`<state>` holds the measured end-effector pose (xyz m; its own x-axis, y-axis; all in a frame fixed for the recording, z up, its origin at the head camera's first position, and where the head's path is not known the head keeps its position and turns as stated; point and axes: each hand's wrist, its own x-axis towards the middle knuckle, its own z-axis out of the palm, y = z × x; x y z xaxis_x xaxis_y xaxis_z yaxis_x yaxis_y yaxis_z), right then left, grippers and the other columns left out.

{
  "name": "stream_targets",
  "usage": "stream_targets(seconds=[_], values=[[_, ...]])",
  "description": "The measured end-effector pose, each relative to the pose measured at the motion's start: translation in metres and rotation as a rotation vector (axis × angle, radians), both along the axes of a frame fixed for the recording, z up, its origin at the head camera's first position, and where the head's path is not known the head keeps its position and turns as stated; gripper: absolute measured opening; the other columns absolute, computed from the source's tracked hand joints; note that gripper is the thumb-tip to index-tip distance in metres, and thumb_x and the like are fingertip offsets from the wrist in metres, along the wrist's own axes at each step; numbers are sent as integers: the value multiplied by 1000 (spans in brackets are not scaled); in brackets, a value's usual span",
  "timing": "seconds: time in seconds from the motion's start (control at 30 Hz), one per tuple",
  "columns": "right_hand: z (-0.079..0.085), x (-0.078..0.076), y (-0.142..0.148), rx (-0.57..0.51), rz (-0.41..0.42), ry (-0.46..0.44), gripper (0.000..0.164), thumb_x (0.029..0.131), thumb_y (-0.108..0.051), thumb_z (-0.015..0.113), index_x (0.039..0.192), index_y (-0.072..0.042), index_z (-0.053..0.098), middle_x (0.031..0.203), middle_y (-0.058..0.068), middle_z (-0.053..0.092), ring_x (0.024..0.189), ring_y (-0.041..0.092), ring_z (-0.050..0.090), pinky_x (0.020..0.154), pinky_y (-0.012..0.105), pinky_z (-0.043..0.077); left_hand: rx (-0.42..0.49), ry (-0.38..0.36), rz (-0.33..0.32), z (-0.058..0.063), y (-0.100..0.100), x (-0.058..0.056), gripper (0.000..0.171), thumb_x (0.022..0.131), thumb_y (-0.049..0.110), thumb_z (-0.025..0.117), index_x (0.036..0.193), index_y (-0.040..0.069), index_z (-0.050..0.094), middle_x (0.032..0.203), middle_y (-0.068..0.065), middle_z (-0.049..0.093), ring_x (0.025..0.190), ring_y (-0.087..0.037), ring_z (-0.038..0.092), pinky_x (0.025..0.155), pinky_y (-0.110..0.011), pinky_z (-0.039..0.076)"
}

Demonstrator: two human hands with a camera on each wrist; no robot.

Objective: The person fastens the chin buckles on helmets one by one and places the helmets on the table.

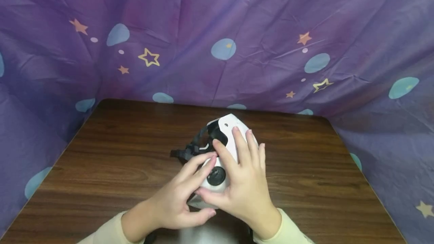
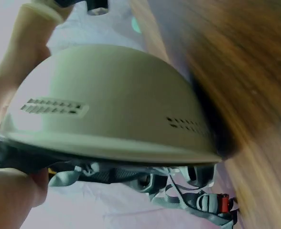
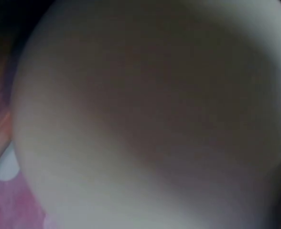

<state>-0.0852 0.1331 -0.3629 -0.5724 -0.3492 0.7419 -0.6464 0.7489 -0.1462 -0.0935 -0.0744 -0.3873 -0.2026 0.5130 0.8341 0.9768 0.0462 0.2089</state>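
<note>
Hands [image 1: 176,199] [image 1: 243,176] loosely spread, touching helmet [image 2: 121,109]; head view alone shows dial [image 1: 216,176], left wrist alone red buckle [image 2: 224,203].

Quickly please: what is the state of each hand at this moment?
Left hand: open, fingers touching the helmet.
Right hand: open, fingers spread over the same helmet.

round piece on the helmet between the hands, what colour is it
Black; the round piece shows best in the head view.

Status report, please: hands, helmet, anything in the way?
Left hand, right hand: both touching white helmet. Black dial visible between them. Possible snag: black strap, left side.
</note>
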Motion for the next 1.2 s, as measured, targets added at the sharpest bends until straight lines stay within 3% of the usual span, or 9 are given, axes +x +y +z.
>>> stream_targets(seconds=[0.1, 0.23, 0.47, 0.7, 0.83, 0.93, 1.07, 1.2], values=[[-4, 5, -6, -22, -75, -19, 100, 63, -77, 84, 141, -18, 63, 166, 21, 39, 150, 59, 30, 100, 94, 18, -9, -58, -25, 1, 0, 3, 93, 101, 37, 71, 159, -19, 25, 154, -40, 37, 142, -44, 45, 120, -46, 40], [-5, 10, -9, -32, -137, -60, 102, 56, -72, 90, 136, -16, 62, 169, 20, 34, 153, 58, 22, 100, 94, 16, -44, -109, -51, 2, 1, 8, 96, 103, 45, 66, 160, -18, 22, 160, -38, 31, 150, -43, 37, 121, -50, 37], [-4, 10, -7, -27, -152, -100, 96, 58, -67, 88, 132, -12, 61, 169, 21, 32, 154, 57, 23, 100, 93, 22, -35, -185, -86, 1, 1, 10, 93, 105, 55, 58, 160, -14, 29, 164, -36, 28, 153, -43, 33, 121, -53, 36], [-4, 6, -2, -41, -150, -137, 96, 63, -71, 85, 134, -9, 61, 172, 18, 29, 155, 53, 23, 102, 91, 24, 99, -261, -75, -3, -6, -6, 86, 109, 59, 43, 158, -11, 36, 165, -31, 32, 152, -43, 34, 124, -50, 30], [-3, 4, -1, -39, -156, -124, 96, 63, -70, 83, 133, -9, 60, 171, 18, 30, 154, 54, 26, 102, 90, 26, 191, -442, -5, -13, -18, -20, 78, 110, 53, 41, 161, -5, 37, 168, -23, 31, 155, -39, 30, 126, -45, 24], [-2, 2, 0, -39, -152, -118, 99, 63, -71, 83, 136, -10, 60, 171, 18, 30, 153, 55, 27, 101, 90, 28, 212, -616, 77, -22, -25, -29, 65, 112, 36, 40, 163, -3, 33, 171, -21, 27, 157, -39, 24, 123, -57, 24], [-1, -2, 3, -40, -123, -93, 104, 63, -68, 86, 146, -12, 57, 171, 17, 31, 151, 57, 30, 99, 91, 29, 170, -827, 172, -27, -31, -37, 60, 111, 15, 37, 164, -7, 25, 171, -28, 18, 156, -48, 18, 119, -74, 19], [1, -6, 7, -35, -85, -89, 106, 66, -67, 85, 154, -16, 54, 172, 12, 32, 152, 55, 30, 100, 90, 29, 91, -956, 238, -29, -34, -42, 58, 113, 16, 37, 165, -8, 23, 171, -32, 13, 154, -55, 20, 122, -71, 17]])
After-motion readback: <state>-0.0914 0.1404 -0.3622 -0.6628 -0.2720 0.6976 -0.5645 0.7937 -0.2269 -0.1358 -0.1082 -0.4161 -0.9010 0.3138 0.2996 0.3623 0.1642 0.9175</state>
